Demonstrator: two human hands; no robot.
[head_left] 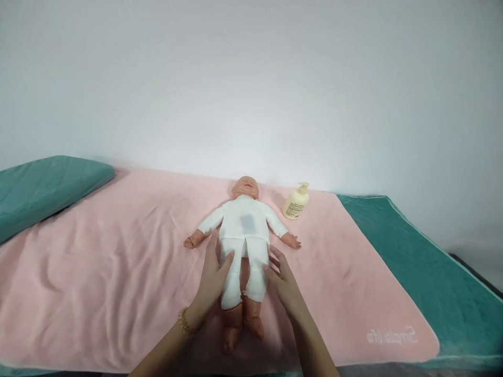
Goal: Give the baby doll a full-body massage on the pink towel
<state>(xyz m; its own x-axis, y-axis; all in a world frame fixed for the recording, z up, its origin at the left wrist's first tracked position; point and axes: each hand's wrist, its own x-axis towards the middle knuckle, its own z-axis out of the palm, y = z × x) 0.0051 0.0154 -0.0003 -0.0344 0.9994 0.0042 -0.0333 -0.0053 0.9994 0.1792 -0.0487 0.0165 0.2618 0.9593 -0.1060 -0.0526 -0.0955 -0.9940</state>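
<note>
A baby doll in a white cloth suit lies on its back on a pink blanket, its head toward the wall and its arms spread. The bare lower legs and feet point toward me. My left hand rests along the doll's thigh on the left, with thumb and fingers apart. At the opposite thigh is my right hand, its fingers spread and slightly curved beside the white cloth. Neither hand is closed around the doll. Whether the fingertips press on the cloth is hard to make out.
A pale yellow pump bottle stands right of the doll's head. The pink blanket is wrinkled on the left and lies over a green sheet. A green pillow sits at the far left. Behind is a plain wall.
</note>
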